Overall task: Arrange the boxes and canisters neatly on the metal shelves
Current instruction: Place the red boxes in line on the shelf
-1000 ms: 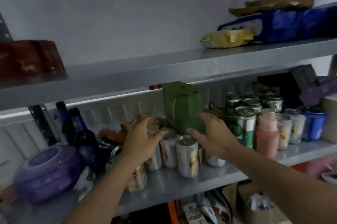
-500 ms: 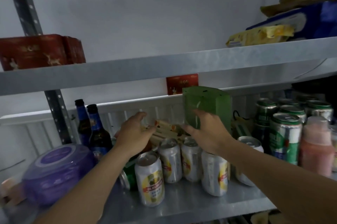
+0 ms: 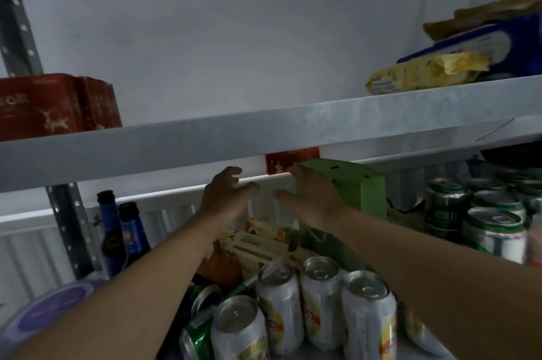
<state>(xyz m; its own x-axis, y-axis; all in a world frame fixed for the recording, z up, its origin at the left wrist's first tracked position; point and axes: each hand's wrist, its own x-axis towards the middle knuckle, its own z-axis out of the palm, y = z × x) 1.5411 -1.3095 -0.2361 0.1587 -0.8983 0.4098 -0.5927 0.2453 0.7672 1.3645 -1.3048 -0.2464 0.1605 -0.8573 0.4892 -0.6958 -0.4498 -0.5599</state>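
Under the upper shelf [image 3: 264, 132], L hand [image 3: 225, 198] and R hand [image 3: 312, 198] reach in, fingers loose & gripping nothing, green box [image 3: 362, 194] upright just beside R hand, behind the cans [image 3: 281, 304].

The left grip [image 3: 223, 198] has lifted off the snack boxes [image 3: 258, 245] and hangs free; the right grip [image 3: 311, 201] has climbed the green bag [image 3: 363, 192] to the red box [image 3: 289, 160].

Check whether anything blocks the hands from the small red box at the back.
Nothing visible stands between them. The right hand reaches the lower edge of the red box; the left hand hangs open to its left. The green box stands on the right, not in the path.
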